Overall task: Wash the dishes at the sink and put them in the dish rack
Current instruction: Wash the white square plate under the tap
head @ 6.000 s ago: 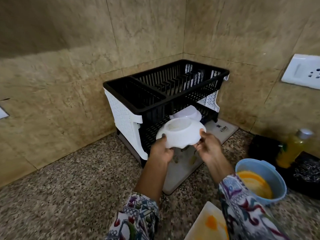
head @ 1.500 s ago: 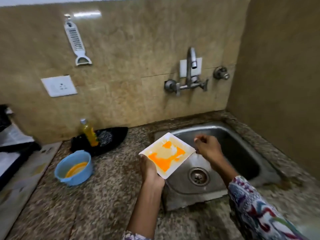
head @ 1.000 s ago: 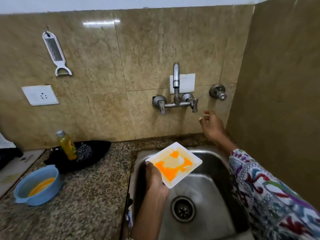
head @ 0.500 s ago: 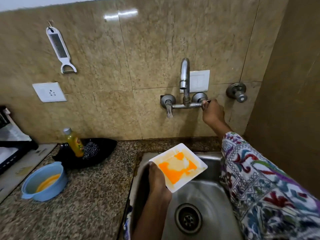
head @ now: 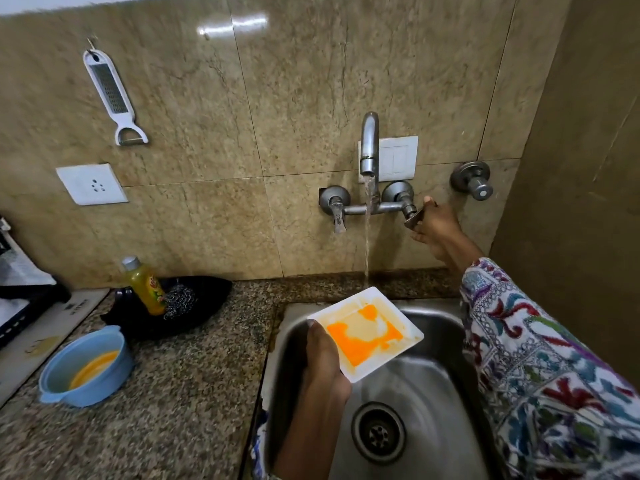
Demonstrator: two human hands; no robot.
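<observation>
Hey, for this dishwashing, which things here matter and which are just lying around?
In use: square white plate, left hand, right hand, tap handle, running water, sink.
Waiting: blue bowl, soap bottle, steel scrubber.

Lying about: hanging grater-peeler, wall socket.

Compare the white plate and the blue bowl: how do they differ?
The plate is square, shallow and white; the bowl is round, deep and blue. The left hand holds the plate over the sink; the bowl rests on the counter, untouched. Both carry orange residue.
</observation>
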